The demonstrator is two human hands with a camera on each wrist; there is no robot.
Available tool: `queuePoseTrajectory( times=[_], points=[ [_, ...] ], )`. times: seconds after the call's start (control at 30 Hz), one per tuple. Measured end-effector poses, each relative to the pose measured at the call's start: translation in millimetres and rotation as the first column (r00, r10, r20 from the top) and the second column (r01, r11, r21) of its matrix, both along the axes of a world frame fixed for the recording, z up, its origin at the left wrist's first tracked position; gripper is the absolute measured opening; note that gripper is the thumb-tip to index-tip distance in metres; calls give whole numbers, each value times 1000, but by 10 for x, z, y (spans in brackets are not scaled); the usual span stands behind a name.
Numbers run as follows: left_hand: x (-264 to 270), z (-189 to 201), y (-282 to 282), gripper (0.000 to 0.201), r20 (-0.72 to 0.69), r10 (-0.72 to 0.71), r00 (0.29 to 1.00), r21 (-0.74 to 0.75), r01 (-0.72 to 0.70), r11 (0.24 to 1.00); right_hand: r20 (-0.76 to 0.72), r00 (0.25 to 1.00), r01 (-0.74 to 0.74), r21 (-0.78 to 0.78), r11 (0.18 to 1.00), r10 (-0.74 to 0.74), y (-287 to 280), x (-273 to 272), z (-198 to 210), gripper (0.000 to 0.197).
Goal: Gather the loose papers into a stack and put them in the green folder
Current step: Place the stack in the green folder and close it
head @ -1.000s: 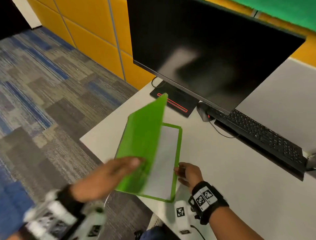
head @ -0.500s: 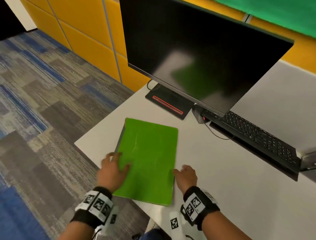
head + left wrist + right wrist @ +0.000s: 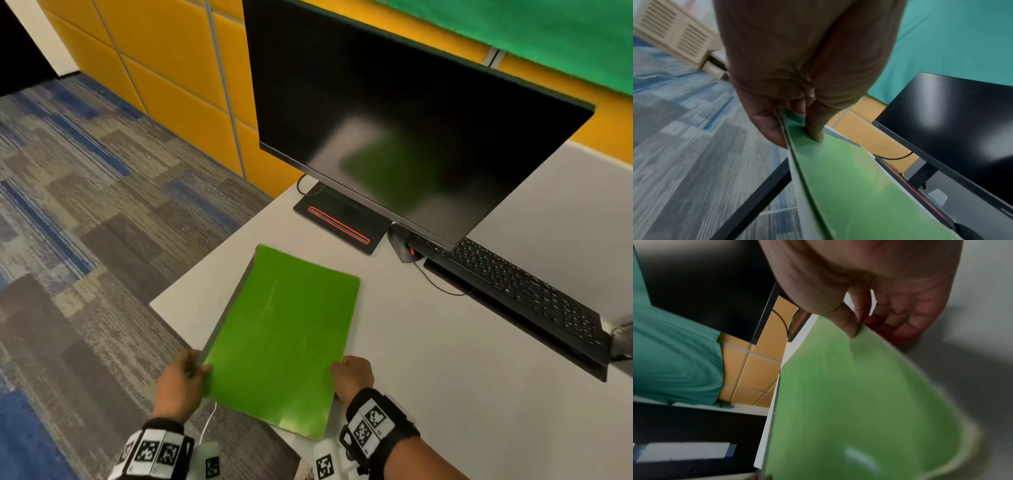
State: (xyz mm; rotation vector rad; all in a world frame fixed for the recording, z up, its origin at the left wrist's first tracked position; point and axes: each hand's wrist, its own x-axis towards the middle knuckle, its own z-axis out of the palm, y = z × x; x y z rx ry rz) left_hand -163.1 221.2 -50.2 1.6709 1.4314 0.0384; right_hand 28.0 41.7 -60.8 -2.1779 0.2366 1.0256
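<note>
The green folder [image 3: 281, 335] is closed and held a little above the white desk [image 3: 428, 359], its near end raised and sticking out past the desk's front edge. My left hand [image 3: 181, 383] pinches its near left edge, thumb on the cover and fingers beneath; the left wrist view shows the folder [image 3: 849, 186] gripped that way by this hand [image 3: 797, 126]. At the near right edge my right hand [image 3: 352, 377] pinches the folder [image 3: 859, 402], with the thumb of this hand [image 3: 865, 326] on top. The papers are hidden inside; no loose sheet shows.
A black monitor [image 3: 411, 130] stands behind the folder on a base with a red stripe [image 3: 339, 226]. A black keyboard [image 3: 520, 294] and a mouse [image 3: 400, 243] lie to the right. The desk's left edge drops to patterned carpet [image 3: 85, 240].
The left hand swung the green cover shut over the white papers. Both hands then took the folder's near side edges and lifted that end off the desk.
</note>
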Motion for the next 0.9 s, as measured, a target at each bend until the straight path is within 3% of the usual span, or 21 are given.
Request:
queuePoseTrajectory(
  times=[0.1,0.17,0.27,0.37,0.43,0.53,0.63,0.73,0.9],
  points=[
    [203,65,409,30,-89,-67,994,148,80,986,5,994,-106,-6,994,106,151,-6,44,38],
    [392,97,734,33,-133,-107,985,197,132,972,15,994,-111,-8,994,111,317,49,56,42],
    [616,112,1142,31,-210,-155,965,172,192,966,28,981,-191,-45,981,192,566,142,45,43],
    [762,92,1368,35,-279,-172,945,140,217,966,16,974,-222,-82,972,224,755,242,134,27],
    [828,76,1451,35,-309,-190,932,132,240,962,28,972,-229,-144,963,235,819,309,113,50],
    [878,72,1491,33,-340,-178,923,132,234,963,27,983,-176,-167,970,182,833,395,79,57],
    [922,99,1438,32,-379,-162,911,155,235,960,47,984,-157,-216,964,171,781,426,105,45],
    [944,100,1393,32,-375,-140,916,193,225,955,60,972,-211,-215,954,228,727,419,90,16],
    [864,133,1352,46,-315,-106,943,184,170,968,73,969,-228,-128,965,238,647,419,91,14]
  ],
)
